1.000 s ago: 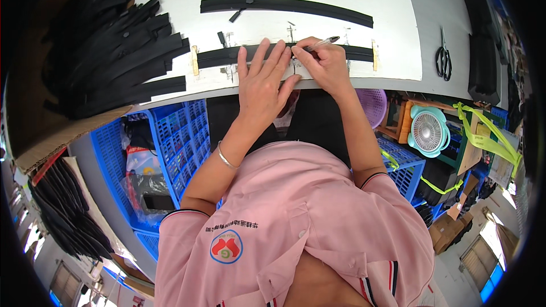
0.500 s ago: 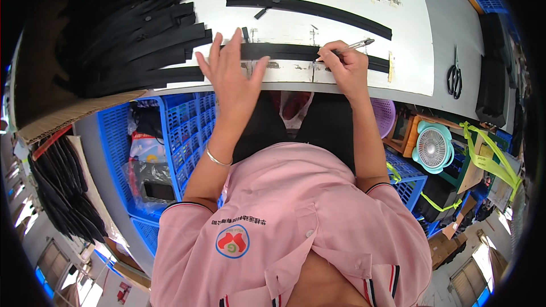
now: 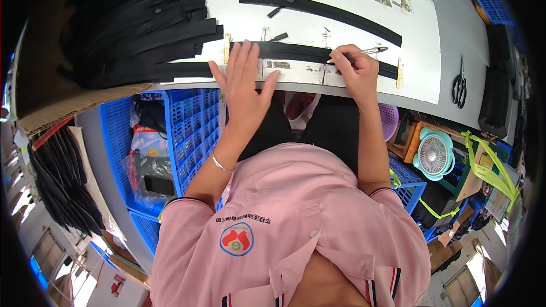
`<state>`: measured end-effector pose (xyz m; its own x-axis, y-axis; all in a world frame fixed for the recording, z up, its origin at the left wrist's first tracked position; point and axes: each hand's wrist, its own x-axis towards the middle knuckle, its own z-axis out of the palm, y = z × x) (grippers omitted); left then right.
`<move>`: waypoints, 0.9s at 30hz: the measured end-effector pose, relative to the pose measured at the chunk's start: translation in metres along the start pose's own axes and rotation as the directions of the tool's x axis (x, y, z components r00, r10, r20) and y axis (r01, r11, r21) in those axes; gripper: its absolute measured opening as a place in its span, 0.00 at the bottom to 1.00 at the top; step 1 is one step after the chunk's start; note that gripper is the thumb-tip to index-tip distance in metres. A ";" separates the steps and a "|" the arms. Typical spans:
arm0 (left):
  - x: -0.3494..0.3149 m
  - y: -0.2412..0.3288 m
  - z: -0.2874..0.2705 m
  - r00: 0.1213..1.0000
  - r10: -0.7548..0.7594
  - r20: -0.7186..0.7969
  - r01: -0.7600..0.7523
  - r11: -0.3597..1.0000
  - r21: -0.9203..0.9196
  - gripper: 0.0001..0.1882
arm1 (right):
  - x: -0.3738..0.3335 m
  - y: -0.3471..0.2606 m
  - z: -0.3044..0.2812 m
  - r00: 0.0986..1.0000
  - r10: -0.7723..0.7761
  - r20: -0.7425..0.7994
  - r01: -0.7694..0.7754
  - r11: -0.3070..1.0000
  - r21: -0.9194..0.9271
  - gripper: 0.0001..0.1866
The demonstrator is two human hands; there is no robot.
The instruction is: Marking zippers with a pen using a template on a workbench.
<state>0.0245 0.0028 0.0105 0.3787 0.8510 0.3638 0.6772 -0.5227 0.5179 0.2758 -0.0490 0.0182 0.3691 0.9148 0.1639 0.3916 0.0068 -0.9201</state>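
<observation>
A long black zipper (image 3: 296, 52) lies flat across a white marked board (image 3: 418, 71), its pull tab (image 3: 279, 37) sticking out on the far side. My left hand (image 3: 244, 82) rests over the zipper's left end, fingers stretched out and holding nothing. A clear pen (image 3: 372, 50) is pinched in my right hand (image 3: 357, 74), with the fingers at the zipper's near edge beside a drawn line; the pen's tip is hard to make out. Farther back on the board lies another black zipper (image 3: 324, 13), its pull tab hanging toward me.
To the left, a heap of black zippers (image 3: 142, 31) spills from a cardboard box (image 3: 85, 108) onto the board. Black-handled scissors (image 3: 459, 88) lie on the grey table at right. Blue baskets (image 3: 193, 128) and a turquoise fan (image 3: 434, 153) stand below the table edge.
My left hand has come down flat over the zipper's left end. The near zipper's pull tab has swung from upright to slanting right. My right hand still holds the pen at nearly the same spot.
</observation>
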 end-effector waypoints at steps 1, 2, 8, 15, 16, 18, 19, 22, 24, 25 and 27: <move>-0.003 -0.006 -0.002 1.000 0.005 -0.005 -0.005 1.000 0.006 0.33 | 0.000 0.000 0.000 1.000 0.002 -0.002 -0.002 1.000 -0.003 0.06; -0.003 -0.008 -0.003 1.000 0.004 -0.005 -0.004 1.000 0.006 0.33 | 0.000 0.001 0.000 1.000 0.004 -0.004 -0.004 1.000 -0.007 0.06; -0.003 -0.013 -0.006 0.999 0.035 0.040 -0.038 0.997 0.071 0.32 | 0.003 -0.008 0.000 0.994 0.111 -0.007 -0.109 0.986 0.129 0.06; -0.001 -0.012 -0.009 0.998 0.027 0.057 -0.032 0.996 0.084 0.31 | 0.031 -0.055 0.054 0.996 -0.084 0.010 0.081 0.985 0.155 0.06; 0.000 -0.011 -0.010 0.997 0.019 0.074 -0.026 0.996 0.089 0.31 | 0.036 -0.054 0.061 0.996 -0.085 0.012 0.082 0.985 0.152 0.06; 0.001 -0.009 -0.011 0.997 0.009 0.074 -0.015 0.997 0.080 0.30 | 0.044 -0.053 0.073 0.971 -0.205 0.120 0.212 0.976 -0.047 0.08; 0.002 -0.008 -0.012 0.997 0.003 0.076 -0.008 0.997 0.071 0.30 | 0.047 -0.051 0.081 0.972 -0.210 0.108 0.220 0.971 -0.091 0.08; 0.006 -0.008 -0.013 0.997 -0.001 0.076 -0.004 0.998 0.066 0.28 | 0.050 -0.040 0.094 0.980 -0.175 0.097 0.181 0.982 -0.051 0.08; 0.007 -0.008 -0.013 0.998 -0.009 0.069 0.004 0.998 0.067 0.28 | 0.050 -0.038 0.097 0.973 -0.204 0.108 0.212 0.975 -0.064 0.09; 0.006 -0.008 -0.012 0.998 -0.009 0.065 0.005 0.998 0.067 0.27 | 0.050 -0.038 0.097 0.966 -0.231 0.113 0.240 0.968 -0.078 0.09; 0.006 -0.009 -0.012 0.998 -0.011 0.057 0.008 0.998 0.062 0.27 | 0.050 -0.040 0.098 0.962 -0.241 0.131 0.254 0.962 -0.104 0.10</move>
<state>0.0132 0.0117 0.0174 0.4066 0.8583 0.3131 0.7181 -0.5121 0.4712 0.1961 0.0355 0.0282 0.1509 0.9310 0.3325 0.5578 0.1975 -0.8062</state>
